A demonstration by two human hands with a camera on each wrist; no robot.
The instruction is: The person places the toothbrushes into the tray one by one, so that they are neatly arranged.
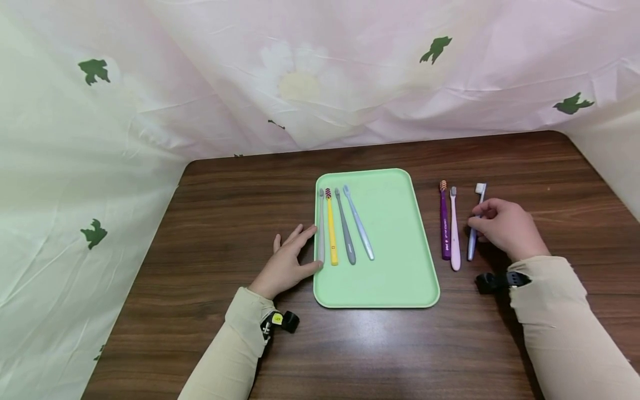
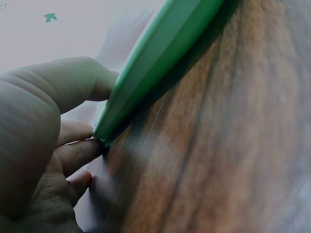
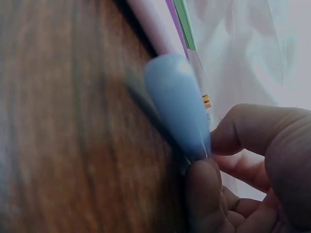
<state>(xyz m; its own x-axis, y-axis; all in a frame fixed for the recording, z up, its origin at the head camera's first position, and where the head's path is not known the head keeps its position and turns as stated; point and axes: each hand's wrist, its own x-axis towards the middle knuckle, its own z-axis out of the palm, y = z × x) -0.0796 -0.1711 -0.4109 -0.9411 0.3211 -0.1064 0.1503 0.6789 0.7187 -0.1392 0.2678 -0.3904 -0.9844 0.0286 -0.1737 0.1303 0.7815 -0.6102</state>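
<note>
My right hand [image 1: 510,228] pinches a light blue toothbrush [image 1: 472,244] between thumb and fingers. Its white bristle head points away from me. In the right wrist view the brush's rounded handle end [image 3: 172,92] sticks out of the grip over the wood. My left hand [image 1: 287,265] rests at the left rim of a light green tray [image 1: 395,239], thumb and fingertips touching the edge, fingers loosely extended. Along the tray's left side lie a pale grey toothbrush [image 1: 321,222], a yellow one [image 1: 332,233], a darker grey one [image 1: 345,228] and a light blue one [image 1: 359,225].
Between the tray and my right hand, a purple toothbrush [image 1: 444,228] and a pink one [image 1: 454,233] lie side by side on the brown wooden table [image 1: 225,205]. A patterned cloth [image 1: 350,72] hangs behind the table and along its sides.
</note>
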